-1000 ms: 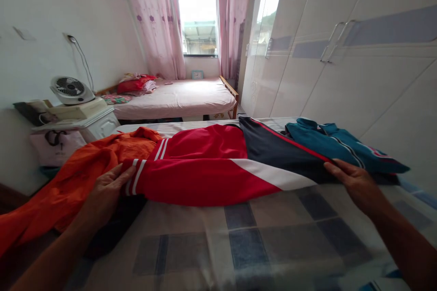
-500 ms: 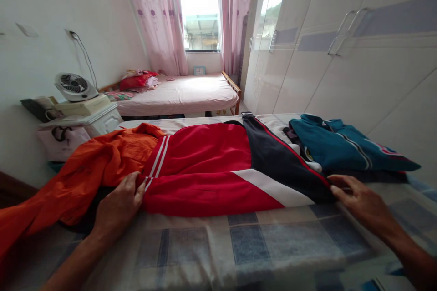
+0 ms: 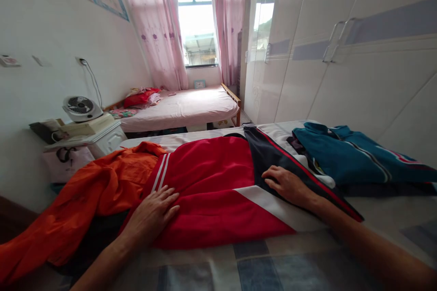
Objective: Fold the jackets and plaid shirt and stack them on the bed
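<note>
A red, white and black track jacket (image 3: pixel 211 163) lies spread on the bed in front of me, its white-striped hem toward the left. My left hand (image 3: pixel 155 209) rests flat on the red cloth by that hem, fingers spread. Over the black part of the jacket is my right hand (image 3: pixel 285 184), touching it with loosely bent fingers and gripping no cloth. An orange garment (image 3: pixel 119 177) lies against the hem side, with dark cloth under it. To the right sits a folded teal zip jacket (image 3: pixel 351 152) on top of dark clothing.
A checked sheet (image 3: pixel 259 268) covers the bed beneath the clothes. Beyond stands another bed (image 3: pixel 191 107) with a pink sheet, below a curtained window. White wardrobes (image 3: pixel 317 82) line the right side. On the left, a small fan (image 3: pixel 82 107) tops a cabinet.
Both hands have let go of the jacket's near edge and moved inward onto its surface. The near edge lies lower in view, and the camera has tilted slightly upward.
</note>
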Demonstrator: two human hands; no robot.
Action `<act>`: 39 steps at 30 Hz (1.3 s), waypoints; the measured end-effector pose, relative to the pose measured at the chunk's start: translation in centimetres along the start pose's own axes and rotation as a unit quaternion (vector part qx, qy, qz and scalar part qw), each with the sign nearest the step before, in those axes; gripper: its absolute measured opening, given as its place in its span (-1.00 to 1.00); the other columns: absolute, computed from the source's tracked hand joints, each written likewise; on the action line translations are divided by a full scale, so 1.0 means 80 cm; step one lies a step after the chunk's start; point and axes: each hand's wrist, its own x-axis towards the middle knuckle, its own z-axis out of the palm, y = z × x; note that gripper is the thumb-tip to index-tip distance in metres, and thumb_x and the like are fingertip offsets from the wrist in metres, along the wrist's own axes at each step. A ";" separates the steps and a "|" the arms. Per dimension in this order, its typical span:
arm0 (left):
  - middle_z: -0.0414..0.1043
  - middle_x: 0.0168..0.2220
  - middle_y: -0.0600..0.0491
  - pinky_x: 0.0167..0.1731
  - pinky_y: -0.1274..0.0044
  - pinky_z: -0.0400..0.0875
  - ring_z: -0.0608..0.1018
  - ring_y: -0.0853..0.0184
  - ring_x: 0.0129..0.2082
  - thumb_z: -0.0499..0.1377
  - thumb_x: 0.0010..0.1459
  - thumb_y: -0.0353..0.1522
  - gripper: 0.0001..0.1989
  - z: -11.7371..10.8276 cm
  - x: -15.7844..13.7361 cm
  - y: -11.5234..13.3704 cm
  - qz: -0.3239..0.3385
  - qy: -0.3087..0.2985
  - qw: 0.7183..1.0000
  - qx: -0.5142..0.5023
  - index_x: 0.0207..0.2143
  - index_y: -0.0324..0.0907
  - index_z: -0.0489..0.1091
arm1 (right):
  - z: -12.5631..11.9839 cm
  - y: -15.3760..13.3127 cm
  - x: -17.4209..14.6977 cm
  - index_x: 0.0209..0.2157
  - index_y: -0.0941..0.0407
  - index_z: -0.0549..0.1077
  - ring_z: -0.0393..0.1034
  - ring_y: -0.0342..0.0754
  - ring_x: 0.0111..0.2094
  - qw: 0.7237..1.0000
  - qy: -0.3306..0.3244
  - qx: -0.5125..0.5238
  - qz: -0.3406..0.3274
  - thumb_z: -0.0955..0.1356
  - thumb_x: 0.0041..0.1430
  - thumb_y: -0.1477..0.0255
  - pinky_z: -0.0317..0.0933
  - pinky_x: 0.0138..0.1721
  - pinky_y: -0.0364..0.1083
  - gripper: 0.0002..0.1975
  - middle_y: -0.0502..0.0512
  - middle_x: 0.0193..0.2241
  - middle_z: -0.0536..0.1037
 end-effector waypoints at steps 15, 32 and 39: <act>0.53 -0.19 0.01 -0.23 0.53 0.37 0.53 0.23 -0.16 0.11 0.08 -0.25 -0.73 -0.037 0.197 -0.075 -0.084 -0.033 0.994 0.059 -0.18 -0.11 0.47 | 0.039 0.008 0.204 0.16 0.15 0.24 0.42 0.06 -0.09 0.996 0.026 -0.070 0.041 0.25 0.14 0.45 0.23 -0.09 -0.06 -0.48 0.21 -0.07 0.52; 0.03 0.29 0.02 0.19 0.14 0.00 0.09 0.13 0.28 -0.04 0.26 -0.15 -0.54 0.008 0.119 0.011 0.141 0.013 0.990 0.026 0.20 0.07 0.14 | 0.083 -0.021 0.185 0.22 0.07 0.19 -0.07 0.13 0.27 0.993 -0.071 -0.076 -0.056 0.15 0.25 0.15 -0.14 0.20 0.14 -0.45 0.16 0.27 0.09; -0.02 0.30 0.00 0.20 0.13 -0.03 0.10 0.17 0.28 -0.10 0.27 -0.11 -0.47 0.034 0.111 0.001 0.096 -0.055 0.994 0.001 0.25 0.02 0.03 | 0.034 0.006 0.191 0.10 0.11 0.32 0.24 -0.02 0.10 0.991 0.090 -0.074 0.059 0.14 0.26 0.32 0.07 0.10 -0.05 -0.57 0.14 0.10 0.38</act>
